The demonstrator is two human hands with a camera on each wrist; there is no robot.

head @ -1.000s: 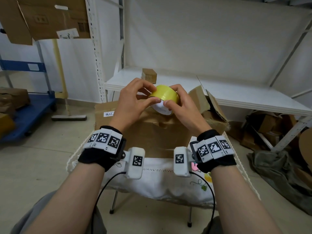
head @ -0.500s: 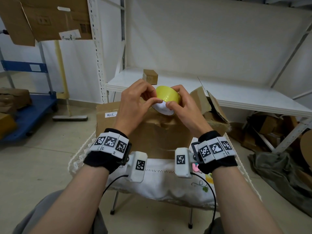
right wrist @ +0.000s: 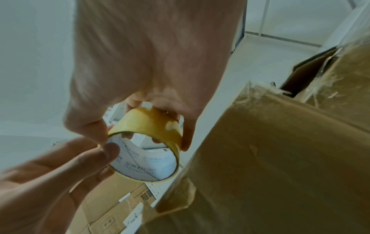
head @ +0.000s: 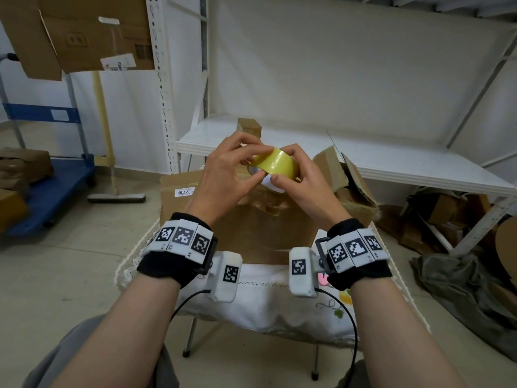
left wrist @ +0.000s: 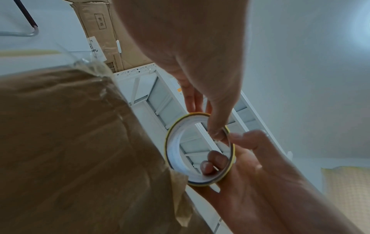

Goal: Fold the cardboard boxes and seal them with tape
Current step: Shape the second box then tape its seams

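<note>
A roll of yellow tape (head: pixel 275 165) with a white core is held up in front of me by both hands, above a brown cardboard box (head: pixel 260 222). My left hand (head: pixel 251 161) pinches the roll's left side, thumb on the rim (left wrist: pixel 216 126). My right hand (head: pixel 291 168) grips the right side, with one finger (left wrist: pixel 212 163) hooked inside the core. In the right wrist view the roll (right wrist: pixel 148 126) hangs close beside the box (right wrist: pixel 270 158), whose face carries wrinkled clear tape. The box stands on a stool covered with a white cloth (head: pixel 265 298).
A white shelf (head: pixel 391 169) runs behind, with a small box (head: pixel 249 127) on it. An open crumpled box (head: pixel 344 186) leans at the right. A blue cart (head: pixel 50 189) and a floor squeegee (head: pixel 116 197) stand left. Cardboard scraps (head: pixel 447 214) and a grey cloth (head: pixel 461 289) lie at the right.
Both hands have kept hold of the tape roll and turned it, so more of its yellow band faces me. The left fingers have shifted along its top edge.
</note>
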